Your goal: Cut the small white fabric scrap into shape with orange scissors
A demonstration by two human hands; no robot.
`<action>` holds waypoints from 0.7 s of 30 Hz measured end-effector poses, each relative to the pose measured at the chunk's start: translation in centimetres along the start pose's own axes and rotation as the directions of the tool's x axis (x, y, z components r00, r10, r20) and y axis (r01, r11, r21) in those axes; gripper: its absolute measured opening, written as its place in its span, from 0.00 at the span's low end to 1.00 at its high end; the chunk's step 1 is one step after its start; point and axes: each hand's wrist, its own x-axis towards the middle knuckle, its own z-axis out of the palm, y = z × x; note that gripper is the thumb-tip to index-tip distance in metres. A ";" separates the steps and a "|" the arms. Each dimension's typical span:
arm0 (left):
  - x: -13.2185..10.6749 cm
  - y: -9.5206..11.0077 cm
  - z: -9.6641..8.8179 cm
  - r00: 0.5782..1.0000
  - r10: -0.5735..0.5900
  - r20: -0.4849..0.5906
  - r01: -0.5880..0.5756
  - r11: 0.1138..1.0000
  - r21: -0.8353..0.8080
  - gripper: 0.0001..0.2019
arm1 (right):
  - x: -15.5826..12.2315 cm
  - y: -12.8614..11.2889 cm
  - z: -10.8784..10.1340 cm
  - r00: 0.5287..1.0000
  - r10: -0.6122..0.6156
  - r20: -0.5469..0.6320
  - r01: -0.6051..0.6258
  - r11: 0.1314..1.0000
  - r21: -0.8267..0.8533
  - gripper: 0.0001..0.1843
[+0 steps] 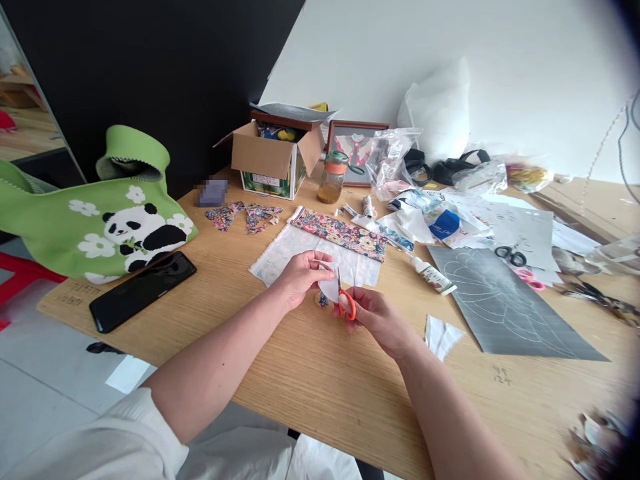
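My left hand (300, 275) pinches a small white paper piece (330, 288) just above the wooden table (310, 373). My right hand (376, 317) is closed round small orange-handled scissors (346, 303), whose blades point up into that paper piece. Both hands meet at the table's middle. Behind them lie a white paper sheet (290, 257) and a strip of flowered fabric (339, 232).
A black phone (143, 291) and a green panda bag (95, 223) lie at the left. A glue bottle (431, 275), a grey drawn sheet (500, 307), a white scrap (441, 335), black scissors (510, 254) and pink scissors (527, 279) sit to the right. A cardboard box (273, 159) and a jar (333, 177) stand behind.
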 end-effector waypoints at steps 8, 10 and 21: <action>0.1 0.0 0.1 0.999 0.004 -0.046 -0.004 1.000 -0.008 0.15 | 0.2 0.4 0.0 1.000 -0.019 -0.023 0.020 1.000 0.020 0.27; 0.1 -0.1 0.1 0.999 -0.004 -0.037 0.004 1.000 0.001 0.15 | 0.2 0.5 0.0 0.999 -0.018 -0.028 0.018 1.000 0.009 0.27; 0.1 -0.1 0.0 1.000 -0.011 -0.018 0.011 1.000 0.005 0.16 | 0.2 0.7 -0.1 0.999 -0.020 -0.025 0.021 1.000 0.006 0.26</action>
